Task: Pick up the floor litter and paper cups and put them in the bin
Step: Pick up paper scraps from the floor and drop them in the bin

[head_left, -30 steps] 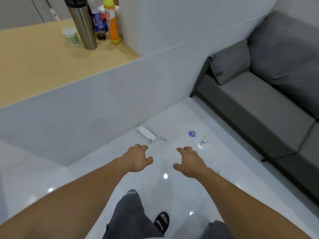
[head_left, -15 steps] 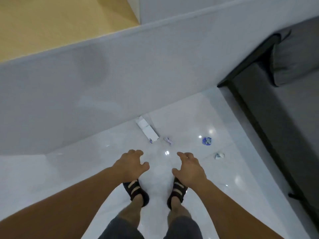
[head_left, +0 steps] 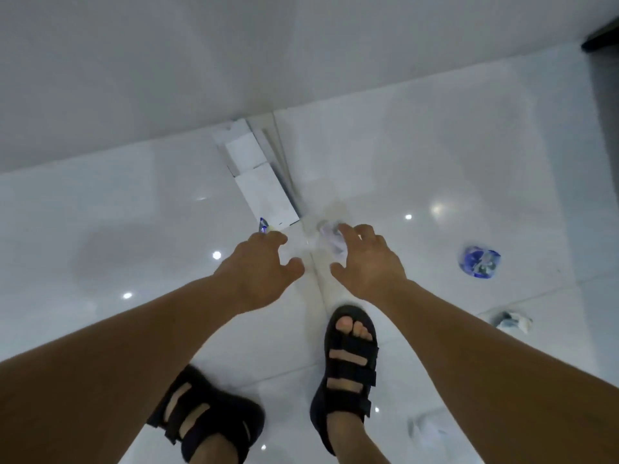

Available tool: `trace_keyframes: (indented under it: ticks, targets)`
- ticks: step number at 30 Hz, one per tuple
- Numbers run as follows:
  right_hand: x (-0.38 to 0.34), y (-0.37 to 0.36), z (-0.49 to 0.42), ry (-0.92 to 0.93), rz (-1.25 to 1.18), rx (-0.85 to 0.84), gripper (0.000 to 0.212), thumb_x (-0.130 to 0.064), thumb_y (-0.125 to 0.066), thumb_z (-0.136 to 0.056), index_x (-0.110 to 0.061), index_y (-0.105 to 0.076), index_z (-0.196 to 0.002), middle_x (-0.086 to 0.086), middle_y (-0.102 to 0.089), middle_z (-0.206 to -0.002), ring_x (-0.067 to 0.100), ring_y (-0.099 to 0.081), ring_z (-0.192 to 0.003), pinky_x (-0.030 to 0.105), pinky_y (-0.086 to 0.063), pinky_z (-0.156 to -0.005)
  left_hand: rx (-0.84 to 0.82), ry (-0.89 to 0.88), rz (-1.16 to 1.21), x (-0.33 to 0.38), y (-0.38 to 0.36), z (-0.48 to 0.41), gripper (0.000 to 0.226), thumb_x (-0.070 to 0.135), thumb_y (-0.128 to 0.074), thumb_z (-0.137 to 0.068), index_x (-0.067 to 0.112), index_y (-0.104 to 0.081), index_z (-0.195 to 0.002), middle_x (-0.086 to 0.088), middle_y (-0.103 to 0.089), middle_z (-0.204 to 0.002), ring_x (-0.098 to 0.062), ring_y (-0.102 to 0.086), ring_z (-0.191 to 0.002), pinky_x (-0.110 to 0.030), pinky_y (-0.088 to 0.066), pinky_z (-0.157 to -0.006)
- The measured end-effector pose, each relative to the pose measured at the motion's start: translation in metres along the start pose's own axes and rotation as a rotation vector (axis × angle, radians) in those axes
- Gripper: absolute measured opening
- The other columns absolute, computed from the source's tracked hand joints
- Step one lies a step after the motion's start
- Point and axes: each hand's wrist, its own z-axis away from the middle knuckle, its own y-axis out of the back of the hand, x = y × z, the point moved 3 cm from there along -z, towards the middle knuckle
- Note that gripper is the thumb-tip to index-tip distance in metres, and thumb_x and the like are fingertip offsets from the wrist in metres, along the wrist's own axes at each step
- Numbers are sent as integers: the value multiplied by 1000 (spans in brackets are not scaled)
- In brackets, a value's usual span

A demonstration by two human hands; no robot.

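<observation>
— Looking down at what, exactly?

— Looking at both hands reaching low over a glossy white floor (head_left: 100, 212), just ahead of two feet in black sandals (head_left: 348, 366).

— Gripping anything with the left hand (head_left: 258, 272)?

— Gripping nothing; holding it spread wide with fingers loosely bent, hovering just short of the near end of a flat white carton (head_left: 264, 189). Noticing too a tiny blue-and-yellow scrap (head_left: 264, 225) peeking out right beside the fingertips, against that carton end.

— And finding that carton where?

— Finding it flat on the floor, running from the foot of a pale wall (head_left: 167, 61) toward the hands.

— Doing what with the right hand (head_left: 368, 266)?

— Stretching it over a small crumpled pale wrapper (head_left: 330, 236), just right of the carton's near end, with thumb held well apart from the fingers, so gaping rather than pinching (being too blurred there for telling touching from hovering).

— Seeing more litter?

— Seeing a crumpled blue wrapper (head_left: 480, 266) lying well to the right of that hand, a grey-white wad (head_left: 510, 321) nearer the camera and further right, and a faint pale scrap (head_left: 427, 430) low on the floor just right of the sandals, all lying apart from one another, well clear of both hands. Catching also a dark furniture edge (head_left: 601, 36) in the top right corner.
</observation>
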Motion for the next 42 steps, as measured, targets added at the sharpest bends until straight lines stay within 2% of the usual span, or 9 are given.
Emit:
trace_keyframes:
  ticks: [7,11,18,22,27,29,33,37,42]
  targets:
    - [19,-67,-63,48,-7,208,50,-26,-56,-95,-18,-39,-141,12,-46,-123,29,-55,-98,33,-44,-72,-19,24,163,-36,-67,-55,63,49,-50,-91,23,-33,-146,-1,-38,-147,-21,-44,-128,-34,-37,-104]
    - [-5,-61,-40,182,-116,208,45,-22,-58,-94,-13,-48,-137,10,-54,-116,29,-59,-93,33,-45,-73,13,57,365,-40,-63,-37,62,49,-52,-91,23,-35,-145,-1,-43,-143,-20,-46,-126,-35,-39,-104]
    - [-95,-22,9,444,-426,122,71,-31,-71,-86,-29,-35,-147,-10,-58,-123,-9,-50,-91,2,-39,-77,25,133,1020,-47,-3,1,27,36,-60,-90,21,-60,-111,-1,-72,-92,-19,-70,-88,-45,-56,-87]
    - [-116,-18,-14,441,-384,50,82,-50,-75,-79,-31,-33,-147,-12,-53,-125,-1,-54,-87,20,-47,-79,122,228,1147,-83,11,-3,19,22,-60,-92,17,-62,-109,-8,-70,-93,-26,-69,-89,-43,-58,-83]
    - [-114,-13,-81,311,54,499,97,-72,-66,-71,-9,-43,-141,14,-51,-133,31,-50,-118,45,-52,-86,304,260,946,-147,2,-14,26,26,-55,-94,20,-58,-118,7,-66,-79,-13,-67,-76,-23,-57,-65]
    - [-116,-22,-110,159,118,496,109,-73,-69,-65,-9,-31,-145,16,-41,-141,36,-43,-124,51,-50,-86,307,265,905,-171,-8,-16,29,26,-54,-94,19,-56,-122,8,-64,-80,-7,-65,-71,-8,-47,-53]
    - [-125,-49,-140,43,151,433,114,-59,-74,-65,-16,-10,-149,14,-24,-146,36,-39,-122,49,-46,-86,316,307,904,-205,-16,-12,30,24,-51,-96,16,-54,-126,3,-63,-85,-1,-64,-61,-5,-44,-50]
    - [-136,-50,-116,13,62,375,108,-46,-74,-68,-18,-11,-151,18,-32,-140,39,-43,-118,50,-45,-92,345,295,914,-213,2,9,31,25,-49,-97,13,-52,-126,-3,-65,-87,3,-62,-55,-3,-42,-51]
    - [-182,-15,-21,243,68,237,104,-49,-75,-68,-24,-18,-151,10,-40,-134,29,-44,-114,44,-48,-89,363,256,925,-198,57,74,30,19,-48,-98,10,-52,-126,-1,-60,-91,-3,-58,-68,0,-42,-55]
